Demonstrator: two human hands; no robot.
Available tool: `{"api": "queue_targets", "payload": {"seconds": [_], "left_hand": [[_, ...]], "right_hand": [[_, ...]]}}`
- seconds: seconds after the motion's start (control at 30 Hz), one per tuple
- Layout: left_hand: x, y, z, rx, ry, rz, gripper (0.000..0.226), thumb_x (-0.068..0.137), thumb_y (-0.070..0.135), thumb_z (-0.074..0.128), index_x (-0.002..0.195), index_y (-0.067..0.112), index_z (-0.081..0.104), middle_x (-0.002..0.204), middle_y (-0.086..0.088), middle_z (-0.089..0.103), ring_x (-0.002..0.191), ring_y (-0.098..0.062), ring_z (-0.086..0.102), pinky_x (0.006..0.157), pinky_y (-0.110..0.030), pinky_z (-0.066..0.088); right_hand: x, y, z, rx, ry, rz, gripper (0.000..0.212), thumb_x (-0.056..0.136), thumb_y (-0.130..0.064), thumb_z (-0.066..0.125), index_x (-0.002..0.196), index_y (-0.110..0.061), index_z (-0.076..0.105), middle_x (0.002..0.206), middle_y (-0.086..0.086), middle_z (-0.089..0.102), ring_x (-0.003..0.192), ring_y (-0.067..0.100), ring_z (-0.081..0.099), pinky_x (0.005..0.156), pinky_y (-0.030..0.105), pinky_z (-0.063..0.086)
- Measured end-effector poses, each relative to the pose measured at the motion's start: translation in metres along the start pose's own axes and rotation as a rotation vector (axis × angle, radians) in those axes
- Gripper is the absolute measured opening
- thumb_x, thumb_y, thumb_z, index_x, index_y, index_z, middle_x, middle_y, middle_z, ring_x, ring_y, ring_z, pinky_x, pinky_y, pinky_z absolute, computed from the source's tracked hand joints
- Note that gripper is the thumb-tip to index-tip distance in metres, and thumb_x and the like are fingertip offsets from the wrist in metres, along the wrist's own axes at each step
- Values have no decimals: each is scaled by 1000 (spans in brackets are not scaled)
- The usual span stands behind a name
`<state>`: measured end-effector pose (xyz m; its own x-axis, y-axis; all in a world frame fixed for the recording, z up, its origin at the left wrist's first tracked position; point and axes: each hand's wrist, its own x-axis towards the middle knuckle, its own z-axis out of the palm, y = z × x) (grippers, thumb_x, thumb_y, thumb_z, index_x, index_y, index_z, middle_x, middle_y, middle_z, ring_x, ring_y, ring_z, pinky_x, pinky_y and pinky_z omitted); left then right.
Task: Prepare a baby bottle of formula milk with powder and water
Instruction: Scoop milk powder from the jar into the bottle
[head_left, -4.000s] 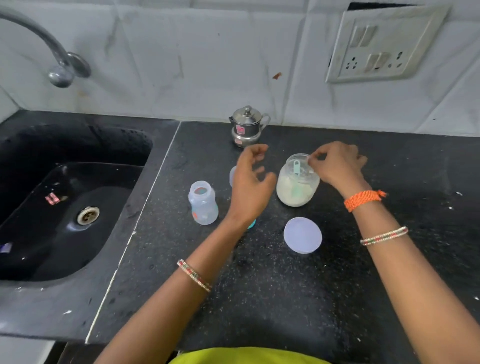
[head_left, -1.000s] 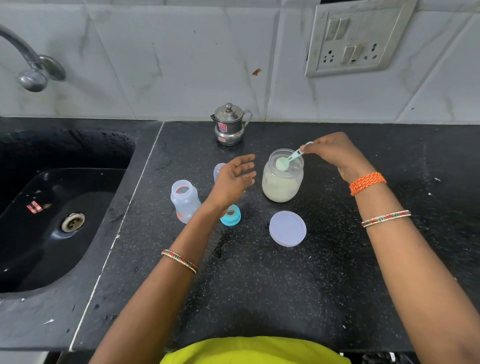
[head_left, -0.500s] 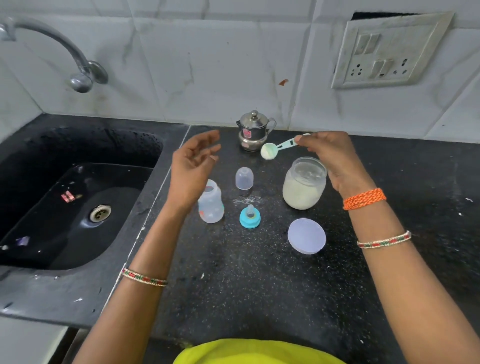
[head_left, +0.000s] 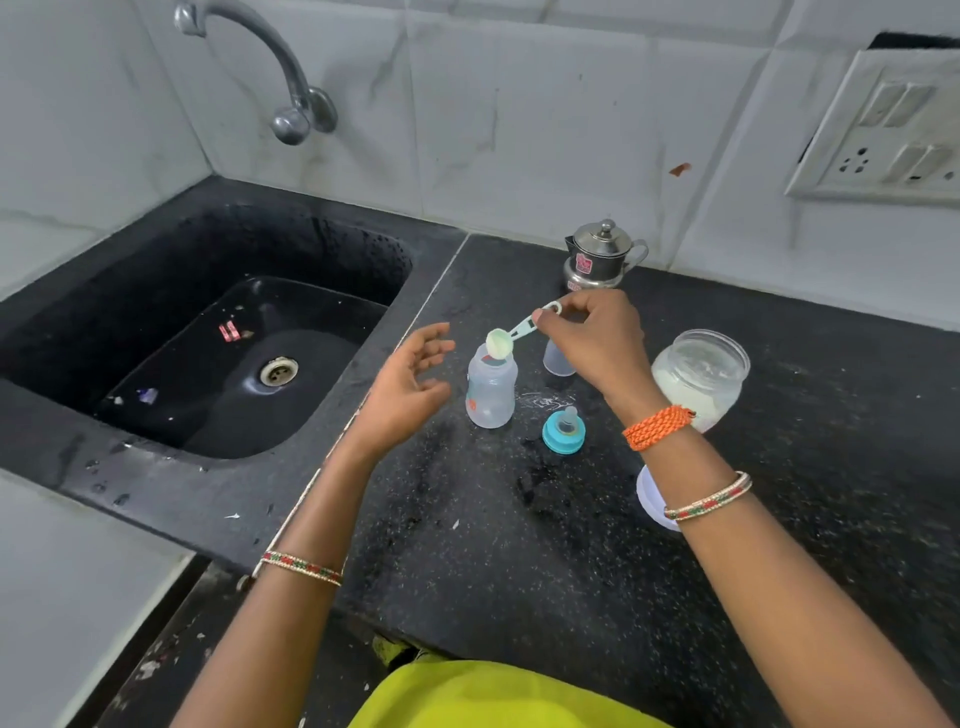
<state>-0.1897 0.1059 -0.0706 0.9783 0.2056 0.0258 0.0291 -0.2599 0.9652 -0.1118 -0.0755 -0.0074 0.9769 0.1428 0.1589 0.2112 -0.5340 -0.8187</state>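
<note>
An open clear baby bottle (head_left: 490, 391) stands upright on the black counter (head_left: 519, 545). My right hand (head_left: 592, 340) pinches the handle of a pale green scoop (head_left: 511, 338), whose bowl is tipped over the bottle's mouth. Just left of the bottle, my left hand (head_left: 410, 387) hovers with its fingers spread, touching nothing. An open jar of white powder (head_left: 701, 376) stands to the right. The blue teat ring (head_left: 563, 431) lies in front of the bottle, and the clear cap (head_left: 557, 358) stands behind my right hand.
The jar's round lid (head_left: 652, 501) lies under my right forearm. A small steel pot (head_left: 602, 257) stands at the back wall. A black sink (head_left: 228, 358) with a tap (head_left: 280, 78) lies left. Spilled powder marks the counter by the teat ring.
My right hand lifted the scoop from the jar, carried it left and tipped it over the bottle's mouth. My left hand moved left beside the bottle.
</note>
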Motion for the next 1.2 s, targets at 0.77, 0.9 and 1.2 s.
{"api": "queue_targets", "payload": {"seconds": [0.77, 0.9, 1.2], "left_hand": [[17, -20, 28, 102, -11, 43, 57, 68, 24, 84, 119, 15, 61, 103, 5, 71, 95, -8, 67, 88, -26, 53], [19, -23, 26, 88, -42, 39, 58, 68, 23, 84, 120, 15, 60, 105, 3, 70, 94, -5, 66, 86, -20, 51], [16, -31, 25, 51, -42, 52, 57, 67, 17, 84, 118, 16, 57, 112, 2, 66, 105, -13, 63, 96, -34, 51]], "right_hand": [[-38, 16, 11, -677, 149, -761, 22, 82, -11, 51, 85, -21, 71, 85, -2, 67, 88, 24, 59, 86, 39, 26], [-34, 15, 9, -660, 127, -699, 23, 83, -14, 50, 86, -22, 72, 85, -3, 66, 88, 24, 59, 86, 40, 25], [-35, 13, 10, -668, 74, -654, 34, 83, -19, 39, 90, -22, 72, 85, -3, 66, 86, 23, 59, 85, 39, 24]]}}
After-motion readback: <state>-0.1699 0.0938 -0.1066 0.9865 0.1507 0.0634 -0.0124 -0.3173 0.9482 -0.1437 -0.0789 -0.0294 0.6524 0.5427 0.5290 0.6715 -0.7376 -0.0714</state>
